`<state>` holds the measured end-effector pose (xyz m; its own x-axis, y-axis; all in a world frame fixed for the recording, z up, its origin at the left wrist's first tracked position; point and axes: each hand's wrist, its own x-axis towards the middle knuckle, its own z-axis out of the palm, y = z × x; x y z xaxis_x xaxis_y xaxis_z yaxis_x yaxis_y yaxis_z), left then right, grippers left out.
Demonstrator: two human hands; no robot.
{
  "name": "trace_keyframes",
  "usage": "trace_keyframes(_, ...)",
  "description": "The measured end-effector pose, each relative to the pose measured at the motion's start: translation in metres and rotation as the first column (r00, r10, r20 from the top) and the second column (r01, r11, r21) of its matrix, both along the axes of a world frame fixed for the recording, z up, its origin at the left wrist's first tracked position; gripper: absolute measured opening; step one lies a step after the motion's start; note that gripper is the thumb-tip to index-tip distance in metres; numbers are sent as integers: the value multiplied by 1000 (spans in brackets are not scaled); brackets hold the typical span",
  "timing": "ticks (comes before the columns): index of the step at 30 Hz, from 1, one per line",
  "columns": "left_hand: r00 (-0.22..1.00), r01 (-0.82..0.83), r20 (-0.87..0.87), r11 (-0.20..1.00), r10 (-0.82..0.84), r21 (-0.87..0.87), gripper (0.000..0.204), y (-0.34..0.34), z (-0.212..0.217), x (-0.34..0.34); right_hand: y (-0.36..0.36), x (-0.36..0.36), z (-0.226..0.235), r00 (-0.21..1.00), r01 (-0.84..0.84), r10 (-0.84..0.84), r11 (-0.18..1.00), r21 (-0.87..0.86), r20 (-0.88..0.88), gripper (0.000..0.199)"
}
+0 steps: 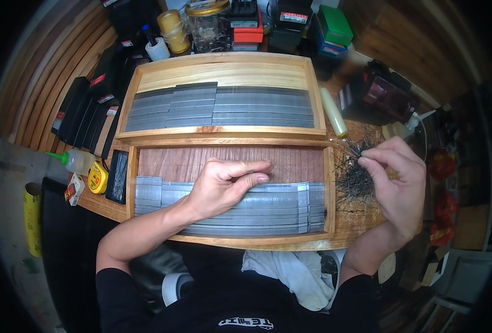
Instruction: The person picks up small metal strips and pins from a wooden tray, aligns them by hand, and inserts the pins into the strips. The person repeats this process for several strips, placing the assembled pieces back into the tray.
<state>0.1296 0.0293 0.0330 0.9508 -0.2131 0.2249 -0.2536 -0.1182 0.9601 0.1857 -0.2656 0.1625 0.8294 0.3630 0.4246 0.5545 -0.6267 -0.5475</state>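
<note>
My left hand hovers over the near wooden tray, its fingers curled and thumb close to the index finger. Anything between those fingertips is too small to make out. Rows of thin grey metal strips line this tray's near half, and bare reddish-brown wood shows behind them. To the right of the tray, my right hand pinches at the far edge of a pile of thin, dark needle-like pieces. Some of these pieces show at its fingertips; how many it grips is hidden.
Behind stands a second wooden tray with more grey strips. A pale tube lies near the pile. At left are a yellow tape measure, a green-tipped bottle and black boxes. Jars and small boxes line the back.
</note>
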Motion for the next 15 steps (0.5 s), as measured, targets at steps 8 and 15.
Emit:
trace_keyframes(8, 1000, -7, -12, 1000, 7, 17, 27, 1, 3, -2, 66, 2, -36, 894, -438, 447, 888, 141, -37, 8)
trace_keyframes(15, 1000, -18, -11, 1000, 18, -7, 26, 3, 8, -1, 33, 4, -16, 976, -203, 186, 964, 173, 113, 8)
